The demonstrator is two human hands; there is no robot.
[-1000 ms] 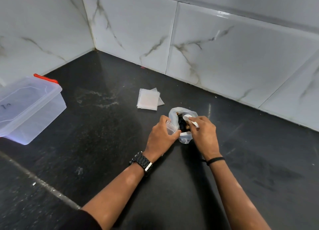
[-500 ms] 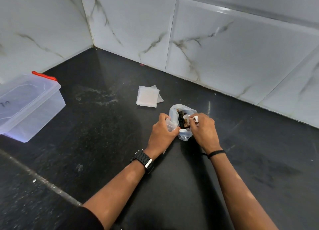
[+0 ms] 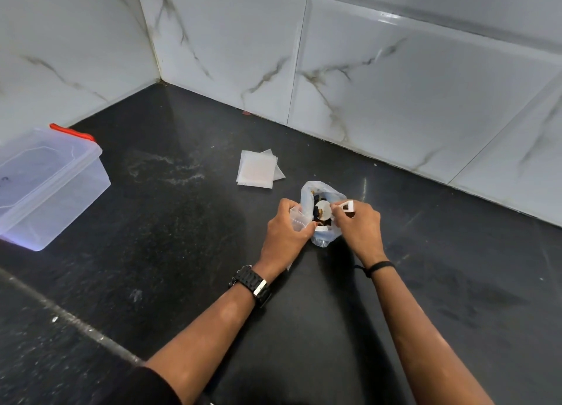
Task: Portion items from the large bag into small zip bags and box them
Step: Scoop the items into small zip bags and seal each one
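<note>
Black counter [image 3: 170, 252]: left hand [image 3: 284, 235] gripping small zip bag [image 3: 298, 220], right hand [image 3: 359, 228] pinching white triangle [image 3: 346, 206].

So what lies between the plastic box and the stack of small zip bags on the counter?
Only bare black counter with a pale smudge, in the head view; nothing stands between the plastic box and the stack of small zip bags.

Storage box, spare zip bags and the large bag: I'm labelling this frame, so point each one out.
storage box [image 3: 45, 188]: head view, on its clear lid.
spare zip bags [image 3: 257, 172]: head view, top bag's middle.
large bag [image 3: 324, 237]: head view, its lower wall.
</note>
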